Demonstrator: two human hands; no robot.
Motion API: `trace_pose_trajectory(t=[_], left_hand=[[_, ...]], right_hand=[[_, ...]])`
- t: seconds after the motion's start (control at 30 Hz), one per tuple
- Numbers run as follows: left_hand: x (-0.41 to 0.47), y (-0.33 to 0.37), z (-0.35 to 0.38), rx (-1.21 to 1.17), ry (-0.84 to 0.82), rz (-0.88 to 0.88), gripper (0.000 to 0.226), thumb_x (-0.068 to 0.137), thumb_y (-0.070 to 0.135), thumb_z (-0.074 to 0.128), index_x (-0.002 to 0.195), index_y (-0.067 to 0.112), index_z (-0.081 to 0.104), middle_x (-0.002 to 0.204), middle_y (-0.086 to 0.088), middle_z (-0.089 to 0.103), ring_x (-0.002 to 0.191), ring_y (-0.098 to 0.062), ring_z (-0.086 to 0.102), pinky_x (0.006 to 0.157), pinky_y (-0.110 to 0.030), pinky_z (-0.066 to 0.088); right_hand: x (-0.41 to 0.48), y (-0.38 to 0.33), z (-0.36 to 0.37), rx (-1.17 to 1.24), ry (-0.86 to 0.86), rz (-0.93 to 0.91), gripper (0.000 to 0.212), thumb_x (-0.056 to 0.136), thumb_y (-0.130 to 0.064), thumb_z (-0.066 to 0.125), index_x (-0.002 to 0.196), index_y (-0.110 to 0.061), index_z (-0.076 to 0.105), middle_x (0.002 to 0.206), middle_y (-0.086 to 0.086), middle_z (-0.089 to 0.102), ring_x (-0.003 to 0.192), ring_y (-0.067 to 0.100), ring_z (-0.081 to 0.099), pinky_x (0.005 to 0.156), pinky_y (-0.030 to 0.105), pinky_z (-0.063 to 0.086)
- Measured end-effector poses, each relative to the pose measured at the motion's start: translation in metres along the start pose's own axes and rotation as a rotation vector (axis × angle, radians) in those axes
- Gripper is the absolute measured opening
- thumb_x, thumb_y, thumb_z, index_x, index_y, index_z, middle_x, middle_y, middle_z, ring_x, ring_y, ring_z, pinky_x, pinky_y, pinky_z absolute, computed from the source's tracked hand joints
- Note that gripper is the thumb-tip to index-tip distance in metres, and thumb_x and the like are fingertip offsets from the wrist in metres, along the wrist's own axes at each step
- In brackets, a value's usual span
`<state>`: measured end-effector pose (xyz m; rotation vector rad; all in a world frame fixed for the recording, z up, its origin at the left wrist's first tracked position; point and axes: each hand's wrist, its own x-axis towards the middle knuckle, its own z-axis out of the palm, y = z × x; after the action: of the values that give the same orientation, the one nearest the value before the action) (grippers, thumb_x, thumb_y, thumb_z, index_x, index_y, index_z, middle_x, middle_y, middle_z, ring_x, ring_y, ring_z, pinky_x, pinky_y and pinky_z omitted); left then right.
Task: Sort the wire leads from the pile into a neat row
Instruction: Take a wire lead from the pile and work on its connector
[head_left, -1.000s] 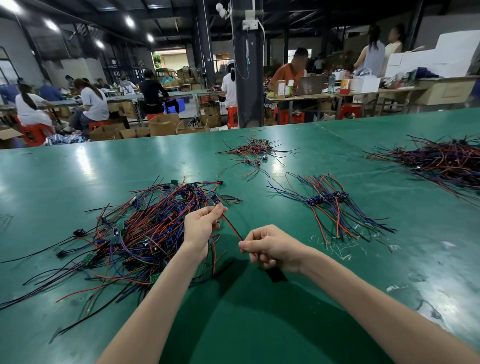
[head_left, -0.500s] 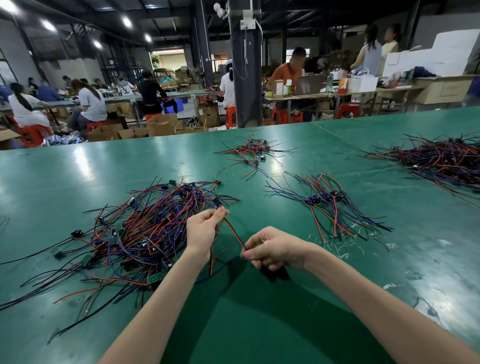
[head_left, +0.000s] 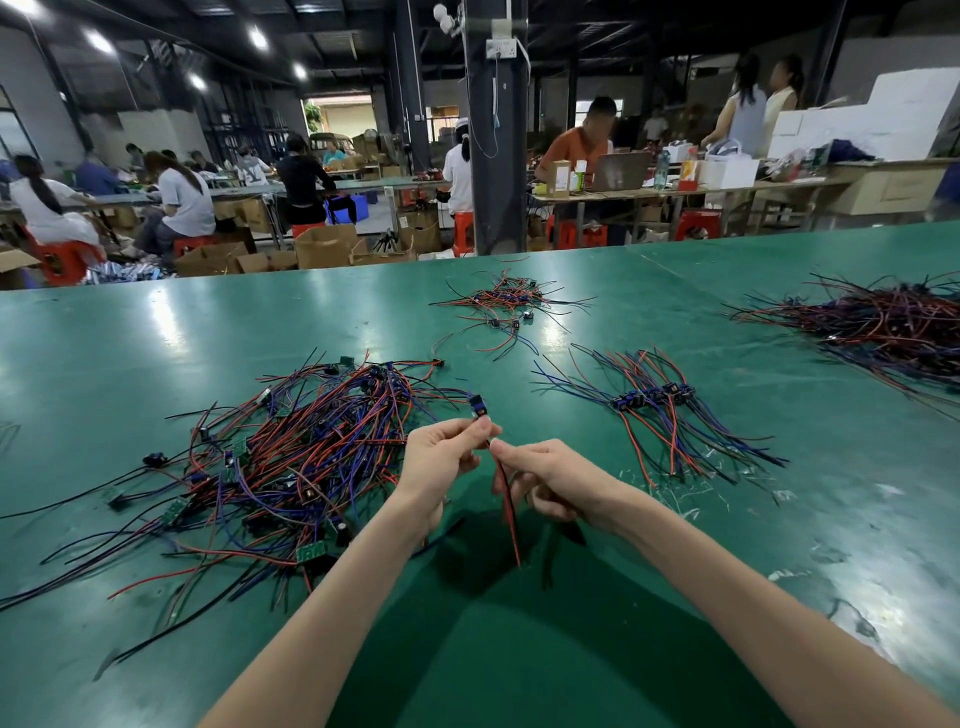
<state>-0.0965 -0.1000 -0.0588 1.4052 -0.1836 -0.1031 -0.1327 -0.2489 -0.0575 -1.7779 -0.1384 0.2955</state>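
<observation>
Many wire leads (head_left: 291, 467), green table (head_left: 156, 338), seated workers (head_left: 182, 202)

Both bare forearms reach in from the near edge and meet at centre. My left hand (head_left: 441, 462) pinches a wire lead (head_left: 477, 407) between thumb and forefinger. My right hand (head_left: 550, 480), just beside it, curls its fingers round the lead's hanging strands.

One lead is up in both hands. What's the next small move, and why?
Probably carry the lead right and lay it alongside the row: left hand and right hand pinch it, its wires hang loose, apart from the pile.
</observation>
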Motion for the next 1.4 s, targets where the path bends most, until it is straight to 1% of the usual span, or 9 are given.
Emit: trace_pose_trajectory(t=[0.13,0.27,0.37,0.53,0.8,0.9,1.03,1.17,1.4], left_hand=[[-0.006,-0.005,0.006,0.033,-0.060,0.008,0.017,0.089,0.010,0.062,0.075,0.008,0.071,0.057,0.008,0.066,0.046,0.004,0.049,0.063,-0.021,0.039],[-0.006,-0.008,0.007,0.057,-0.073,0.021,0.019,0.089,0.011,0.062,0.073,0.009,0.072,0.060,0.004,0.067,0.051,0.000,0.052,0.062,-0.020,0.039],[-0.005,-0.011,0.007,0.075,-0.063,0.029,0.020,0.088,0.010,0.063,0.070,0.012,0.073,0.063,0.001,0.069,0.057,-0.004,0.055,0.062,-0.019,0.041],[-0.004,-0.015,0.007,0.156,0.001,0.090,0.017,0.087,0.010,0.066,0.071,0.013,0.073,0.066,0.000,0.068,0.065,-0.011,0.055,0.061,-0.017,0.043],[0.007,-0.010,-0.004,0.065,0.152,0.053,0.016,0.087,0.012,0.066,0.072,0.014,0.072,0.065,0.011,0.070,0.061,0.007,0.057,0.060,-0.014,0.042],[0.011,-0.008,-0.011,0.032,0.208,0.032,0.014,0.087,0.013,0.067,0.074,0.013,0.072,0.066,0.011,0.069,0.058,0.003,0.055,0.062,-0.018,0.041],[0.016,-0.004,-0.019,-0.036,0.277,0.008,0.014,0.088,0.012,0.066,0.076,0.011,0.072,0.076,0.003,0.070,0.069,-0.010,0.052,0.069,-0.026,0.046],[0.013,-0.008,-0.015,-0.026,0.273,-0.003,0.014,0.088,0.013,0.065,0.076,0.011,0.071,0.075,0.004,0.068,0.064,-0.007,0.050,0.064,-0.020,0.043],[0.005,-0.013,-0.001,-0.014,0.193,-0.049,0.012,0.087,0.014,0.067,0.077,0.007,0.072,0.054,0.011,0.062,0.054,-0.012,0.037,0.052,-0.019,0.036]], right_hand=[[0.003,0.002,-0.001,0.123,0.148,-0.083,0.022,0.090,-0.019,0.064,0.075,-0.003,0.059,0.059,0.002,0.063,0.030,0.004,0.030,0.030,0.015,0.020],[0.002,0.003,0.000,0.131,0.150,-0.081,0.014,0.088,-0.008,0.063,0.076,-0.003,0.060,0.061,0.004,0.066,0.029,0.005,0.035,0.029,0.015,0.020],[0.003,0.003,0.000,0.151,0.136,-0.060,0.019,0.088,-0.004,0.062,0.070,-0.005,0.058,0.056,0.004,0.064,0.029,0.005,0.037,0.029,0.014,0.021],[0.005,0.004,-0.003,0.189,0.117,0.010,0.019,0.087,-0.007,0.064,0.069,-0.006,0.060,0.051,0.007,0.062,0.027,0.005,0.034,0.031,0.011,0.018],[0.004,0.002,-0.003,0.189,0.034,0.028,0.018,0.086,-0.008,0.067,0.069,-0.008,0.060,0.052,0.006,0.062,0.027,0.004,0.031,0.033,0.011,0.019],[0.002,0.001,0.001,0.169,-0.007,0.026,0.019,0.087,-0.007,0.065,0.069,-0.007,0.059,0.051,0.005,0.062,0.026,0.004,0.030,0.032,0.010,0.019],[0.000,0.000,0.002,0.121,-0.075,0.021,0.016,0.088,-0.010,0.065,0.073,-0.009,0.060,0.051,0.002,0.061,0.028,0.004,0.028,0.032,0.012,0.017],[-0.002,0.000,0.002,0.049,-0.124,0.027,0.017,0.087,-0.012,0.066,0.072,-0.011,0.059,0.051,0.000,0.061,0.030,0.005,0.029,0.032,0.013,0.017],[-0.001,0.002,0.011,0.060,-0.119,0.015,0.023,0.088,-0.018,0.065,0.068,-0.015,0.053,0.060,0.008,0.062,0.030,0.004,0.027,0.031,0.014,0.017]])
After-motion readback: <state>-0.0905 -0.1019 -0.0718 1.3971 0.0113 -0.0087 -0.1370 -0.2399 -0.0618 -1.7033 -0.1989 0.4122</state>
